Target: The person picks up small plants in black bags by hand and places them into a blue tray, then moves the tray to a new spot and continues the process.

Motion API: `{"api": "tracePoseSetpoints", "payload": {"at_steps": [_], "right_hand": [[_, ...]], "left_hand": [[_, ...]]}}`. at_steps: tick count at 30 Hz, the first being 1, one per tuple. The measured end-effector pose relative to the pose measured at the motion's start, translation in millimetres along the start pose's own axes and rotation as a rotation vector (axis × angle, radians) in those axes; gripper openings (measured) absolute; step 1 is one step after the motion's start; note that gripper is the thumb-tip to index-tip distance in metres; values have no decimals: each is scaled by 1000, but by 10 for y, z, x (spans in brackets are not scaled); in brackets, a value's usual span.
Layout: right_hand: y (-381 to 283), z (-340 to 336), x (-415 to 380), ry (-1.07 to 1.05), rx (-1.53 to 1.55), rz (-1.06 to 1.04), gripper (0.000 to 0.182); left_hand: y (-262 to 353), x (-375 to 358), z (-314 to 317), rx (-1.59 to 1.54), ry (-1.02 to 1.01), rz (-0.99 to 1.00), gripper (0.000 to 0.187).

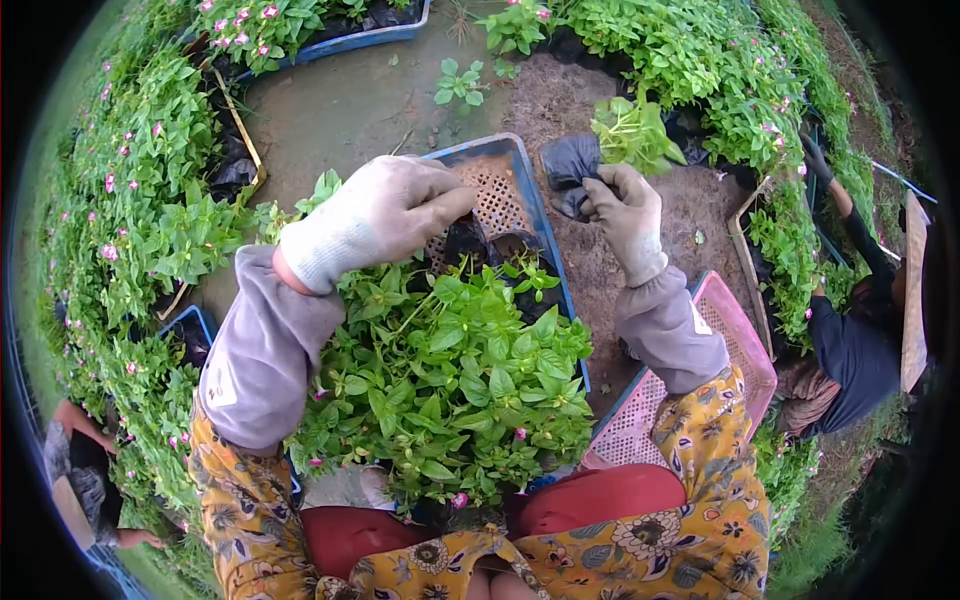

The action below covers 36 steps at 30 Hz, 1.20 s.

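My right hand (628, 215), in a pale work glove, pinches the edge of a black plastic nursery bag (570, 160). The bag lies tilted to the right of the blue crate, and a light-green leafy plant (636, 135) is at its far end. My left hand (400, 208), gloved too, is closed above the blue crate (545, 215); whether anything is between its fingers is hidden. Just under it a black bag (466, 242) stands in the crate by the bare perforated bottom. Bushy potted plants (450, 370) with a few pink flowers fill the near part.
A pink perforated crate (730, 330) lies at my right. Beds of pink-flowered potted plants (130, 240) surround the bare ground (330, 110). A person (850, 350) works at the right among the plants, and another person (85, 470) is at the lower left.
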State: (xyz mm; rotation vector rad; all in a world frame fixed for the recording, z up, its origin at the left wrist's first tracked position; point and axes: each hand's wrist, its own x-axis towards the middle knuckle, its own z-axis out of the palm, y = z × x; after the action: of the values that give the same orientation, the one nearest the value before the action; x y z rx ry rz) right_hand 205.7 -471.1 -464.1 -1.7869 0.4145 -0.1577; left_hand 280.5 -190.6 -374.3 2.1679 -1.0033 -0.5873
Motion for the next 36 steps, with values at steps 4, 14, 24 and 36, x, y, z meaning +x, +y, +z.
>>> {"api": "tracePoseSetpoints", "payload": {"at_steps": [4, 14, 24, 36], "right_hand": [[-289, 487, 28, -97, -536, -796, 15], [62, 695, -93, -439, -756, -648, 42], [187, 526, -111, -401, -834, -698, 31], [100, 743, 150, -660, -1135, -492, 23]], "left_hand": [[-428, 124, 497, 488, -157, -41, 27], [-658, -39, 554, 390, -163, -192, 43], [-502, 13, 561, 423, -244, -240, 51], [-448, 121, 524, 450, -226, -198, 52]]}}
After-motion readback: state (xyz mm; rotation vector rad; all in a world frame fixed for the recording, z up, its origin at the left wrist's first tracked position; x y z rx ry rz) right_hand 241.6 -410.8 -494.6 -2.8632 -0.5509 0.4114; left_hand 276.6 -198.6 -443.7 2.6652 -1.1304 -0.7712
